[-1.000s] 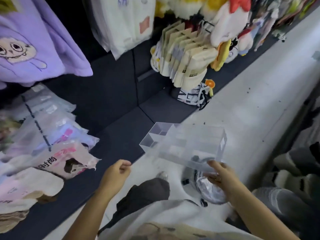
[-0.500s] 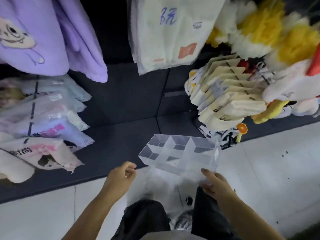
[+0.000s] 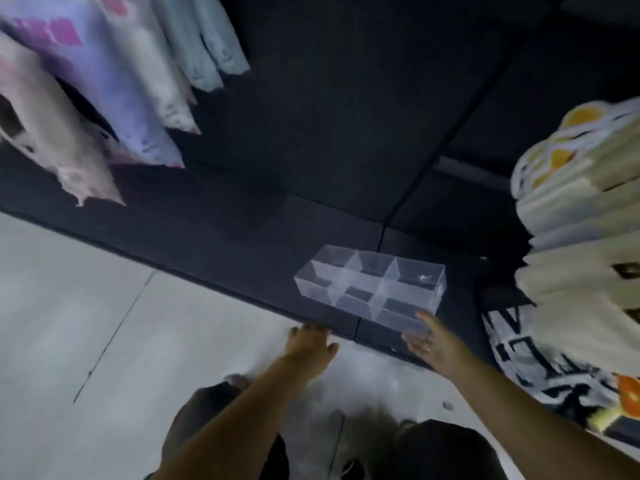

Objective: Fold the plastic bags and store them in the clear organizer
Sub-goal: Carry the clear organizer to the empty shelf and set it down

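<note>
Our right hand (image 3: 429, 342) lays straight, unclenched fingers against the near right corner of the clear rigid plastic organizer with divided compartments (image 3: 370, 285). Our left hand (image 3: 310, 341) rests flat and released, apart from it. Both hand and organizer are on the black padded platform (image 3: 242, 265).

We judge the organizer light, stiff and slick, best gripped by its outer walls.

Pale tiled floor (image 3: 104, 323) spreads nearer us. Blurred pastel bagged garments (image 3: 104, 109) lie left, and stacked cream packets (image 3: 581, 254) right.

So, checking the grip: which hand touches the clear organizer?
The right hand, touching the clear organizer at its near right end; the left hand rests on the dark mat edge, apart.
</note>
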Available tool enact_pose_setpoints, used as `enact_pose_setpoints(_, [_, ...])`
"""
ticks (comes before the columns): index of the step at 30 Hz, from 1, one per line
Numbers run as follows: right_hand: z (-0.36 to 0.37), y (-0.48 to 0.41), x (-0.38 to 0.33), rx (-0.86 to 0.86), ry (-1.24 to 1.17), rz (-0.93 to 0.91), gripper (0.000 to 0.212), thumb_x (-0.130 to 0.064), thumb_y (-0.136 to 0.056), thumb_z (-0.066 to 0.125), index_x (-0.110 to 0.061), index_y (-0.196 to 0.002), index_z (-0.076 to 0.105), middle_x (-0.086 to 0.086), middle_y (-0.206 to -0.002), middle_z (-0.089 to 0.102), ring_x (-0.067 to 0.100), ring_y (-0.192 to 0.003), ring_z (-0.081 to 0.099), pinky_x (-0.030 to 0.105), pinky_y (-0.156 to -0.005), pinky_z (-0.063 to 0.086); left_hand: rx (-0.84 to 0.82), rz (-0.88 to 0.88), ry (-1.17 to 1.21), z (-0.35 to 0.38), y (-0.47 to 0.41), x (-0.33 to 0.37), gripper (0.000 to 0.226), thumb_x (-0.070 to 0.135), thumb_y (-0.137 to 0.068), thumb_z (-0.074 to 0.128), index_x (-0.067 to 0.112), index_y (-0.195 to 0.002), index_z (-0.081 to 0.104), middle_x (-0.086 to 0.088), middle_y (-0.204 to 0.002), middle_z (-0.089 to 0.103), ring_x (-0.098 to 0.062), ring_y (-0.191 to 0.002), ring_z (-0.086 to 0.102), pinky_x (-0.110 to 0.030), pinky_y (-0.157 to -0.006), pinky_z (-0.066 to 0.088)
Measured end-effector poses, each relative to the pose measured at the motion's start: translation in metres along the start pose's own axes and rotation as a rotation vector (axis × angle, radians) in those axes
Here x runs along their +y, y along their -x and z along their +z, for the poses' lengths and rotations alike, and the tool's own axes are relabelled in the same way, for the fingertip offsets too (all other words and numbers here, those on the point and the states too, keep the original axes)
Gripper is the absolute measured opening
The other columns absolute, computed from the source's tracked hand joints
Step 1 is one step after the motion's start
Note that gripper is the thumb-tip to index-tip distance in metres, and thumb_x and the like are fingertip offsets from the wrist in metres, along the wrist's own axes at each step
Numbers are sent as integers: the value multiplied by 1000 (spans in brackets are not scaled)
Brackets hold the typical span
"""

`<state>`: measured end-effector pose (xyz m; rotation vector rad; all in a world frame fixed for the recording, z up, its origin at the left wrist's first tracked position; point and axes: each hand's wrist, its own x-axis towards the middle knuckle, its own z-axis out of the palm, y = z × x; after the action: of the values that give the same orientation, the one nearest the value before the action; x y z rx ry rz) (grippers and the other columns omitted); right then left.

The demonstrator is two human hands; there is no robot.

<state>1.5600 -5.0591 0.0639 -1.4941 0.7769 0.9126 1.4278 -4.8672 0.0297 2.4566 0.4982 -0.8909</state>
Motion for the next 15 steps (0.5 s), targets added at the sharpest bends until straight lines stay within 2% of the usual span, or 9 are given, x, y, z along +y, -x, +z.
enact_pose_setpoints(2, [-9,-49,12,-45,-18,-17,47,-22,-96,55,-13,-140,43,25,-127,52,37,-119,53,38,-97,42,-26,31,-72,40,-40,-1,57,47,-99,36,17,-147,32,-5,-154,32,-23,-142,25,-43,-115,21])
enact_pose_setpoints(4, [-21,-99,22,-82,-70,-17,46,-21,-98,52,-14,-141,41,21,-129,48,36,-119,51,39,-103,38,-34,65,-117,78,-79,-7,62,50,-99,32,17,-150,26,-5,-158,22,-24,-146,15,-44,-118,13])
enact_pose_setpoints(6, [-33,-141,28,-106,-132,-6,42,-22,-98,52,-15,-138,43,24,-125,51,36,-116,54,41,-104,39,-17,94,-159,108,-116,-13,64,53,-99,31,17,-151,21,-4,-160,13,-24,-148,7,-43,-119,7])
enact_pose_setpoints(8, [-45,-181,33,-130,-145,-4,38,-23,-96,54,-16,-132,46,26,-120,54,33,-105,58,42,-98,45,5,124,-221,135,-150,-17,67,54,-98,29,17,-152,17,-4,-161,7,-24,-148,2,-43,-118,3])
enact_pose_setpoints(11, [-59,-229,39,-121,-107,-9,23,-20,-97,53,-11,-118,50,26,-136,44,33,-113,55,40,-90,52,65,137,-273,174,-184,-25,69,57,-98,28,18,-153,14,-4,-162,3,-25,-148,0,-45,-118,2])
enact_pose_setpoints(13, [-68,-253,42,-90,-66,3,24,-19,-98,51,-11,-120,47,26,-143,35,35,-122,51,43,-97,46,93,132,-261,197,-196,-32,70,57,-97,28,20,-153,10,-3,-162,-2,-25,-148,-2,-46,-118,2])
enact_pose_setpoints(15, [-73,-264,41,-100,64,18,33,-23,-100,47,-12,-131,42,23,-149,30,34,-119,51,44,-102,39,141,126,-266,213,-200,-37,72,58,-97,29,21,-153,4,-2,-162,-8,-26,-148,-7,-48,-118,2])
